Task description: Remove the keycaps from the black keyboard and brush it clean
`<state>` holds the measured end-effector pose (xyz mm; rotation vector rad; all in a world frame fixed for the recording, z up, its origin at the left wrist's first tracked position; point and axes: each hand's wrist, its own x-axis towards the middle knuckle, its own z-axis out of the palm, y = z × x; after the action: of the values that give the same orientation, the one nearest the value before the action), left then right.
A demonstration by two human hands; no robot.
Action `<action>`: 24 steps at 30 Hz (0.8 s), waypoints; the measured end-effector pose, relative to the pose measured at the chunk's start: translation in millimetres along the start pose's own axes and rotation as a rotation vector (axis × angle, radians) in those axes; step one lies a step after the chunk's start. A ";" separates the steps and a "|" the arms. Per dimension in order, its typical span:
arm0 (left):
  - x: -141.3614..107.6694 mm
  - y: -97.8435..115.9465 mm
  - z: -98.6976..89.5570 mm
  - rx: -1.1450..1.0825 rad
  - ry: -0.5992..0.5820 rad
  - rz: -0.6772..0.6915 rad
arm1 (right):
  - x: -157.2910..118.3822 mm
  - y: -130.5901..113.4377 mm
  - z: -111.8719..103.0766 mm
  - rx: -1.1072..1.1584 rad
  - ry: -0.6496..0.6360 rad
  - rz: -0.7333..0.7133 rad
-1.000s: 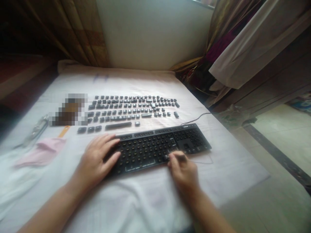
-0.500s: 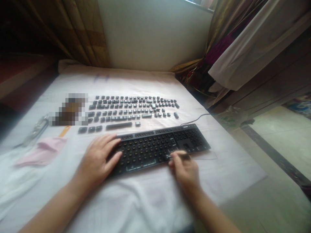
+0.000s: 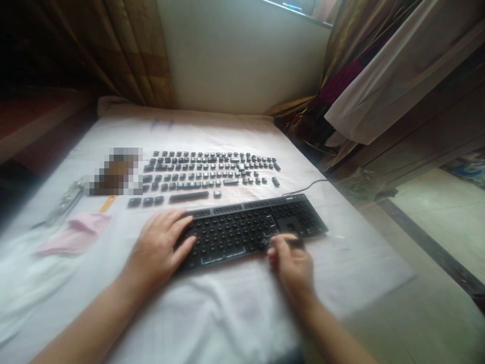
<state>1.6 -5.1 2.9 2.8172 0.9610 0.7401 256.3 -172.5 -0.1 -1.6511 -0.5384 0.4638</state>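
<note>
A black keyboard [image 3: 227,230] with its keycaps off lies slightly slanted on the white cloth. My left hand [image 3: 164,237] holds its left end, with the fingers over the far edge and the thumb on the key area. Near the front edge, right of the middle, my right hand [image 3: 291,260] is closed around a slim tool [image 3: 297,243] with a dark part and a thin pale end sticking out to the right. Its tip is at the bare key posts, too blurred to make out. Loose black keycaps [image 3: 189,196] lie in rows beyond the keyboard.
A pink cloth [image 3: 78,232], an orange strip [image 3: 108,203], a clear plastic packet [image 3: 70,197] and a blurred-out item [image 3: 115,172] lie at the left. The keyboard's cable [image 3: 306,186] runs off the right edge of the white-covered surface [image 3: 364,273].
The view has shifted slightly. My right hand with the tool has moved a little to the right, and the tool's pale end points higher. My left hand stays on the keyboard.
</note>
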 end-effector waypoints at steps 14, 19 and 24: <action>7.1 53.0 -23.0 -0.205 0.070 0.093 | -21.0 -16.6 26.5 -0.131 -0.235 -0.606; 15.0 76.2 -24.2 -0.440 -0.122 -0.147 | -26.4 -30.4 40.1 -0.119 -0.258 -0.765; 20.5 79.5 -27.6 -0.657 -0.321 -0.323 | -29.4 -44.0 45.5 -0.127 -0.305 -0.791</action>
<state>47.1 -59.0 53.2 2.0660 0.8794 0.4346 202.3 -148.3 36.8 -1.3468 -1.3954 0.0865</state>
